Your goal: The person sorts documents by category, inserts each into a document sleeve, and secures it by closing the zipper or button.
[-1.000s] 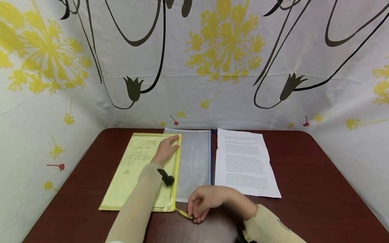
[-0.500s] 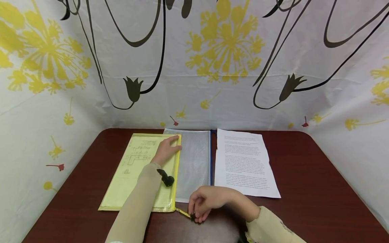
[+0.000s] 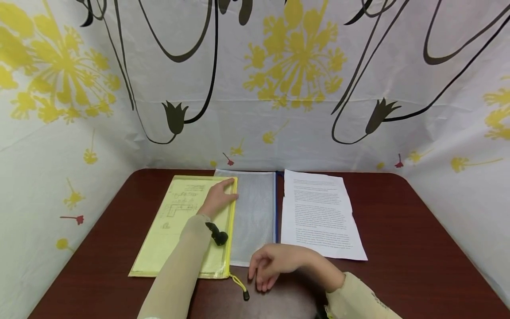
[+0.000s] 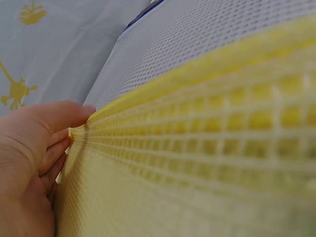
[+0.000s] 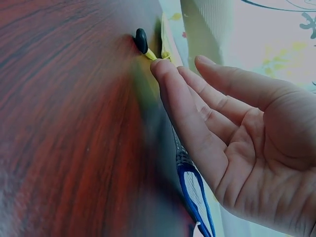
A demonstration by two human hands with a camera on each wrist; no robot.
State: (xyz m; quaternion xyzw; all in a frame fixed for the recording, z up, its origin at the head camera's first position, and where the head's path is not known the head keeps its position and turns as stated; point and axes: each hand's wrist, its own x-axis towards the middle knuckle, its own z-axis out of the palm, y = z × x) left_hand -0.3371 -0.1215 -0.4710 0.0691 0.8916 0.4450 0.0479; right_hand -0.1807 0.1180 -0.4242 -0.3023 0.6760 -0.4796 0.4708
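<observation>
A yellow mesh zip folder (image 3: 153, 250) lies on the left half of the table, with a sheet bearing line drawings inside. My left hand (image 3: 216, 198) is at its far right corner. In the left wrist view the thumb and fingertips pinch the folder's yellow edge (image 4: 148, 89). From the near right corner hangs a yellow cord zip pull (image 3: 241, 283) with a black end. Beside it is my right hand (image 3: 275, 261), holding nothing. The right wrist view shows its fingers loosely bent, close to the cord's black end (image 5: 141, 40).
A clear mesh folder (image 3: 255, 212) with a blue edge lies partly under the yellow one. To its right is a printed sheet of paper (image 3: 320, 217) with a ragged edge. A patterned white cloth (image 3: 303, 146) hangs behind the dark red-brown table (image 3: 402, 248).
My right hand has let go of the zip pull and shifted slightly right. The cord, held taut before, now droops onto the table. My left hand stays at the corner.
</observation>
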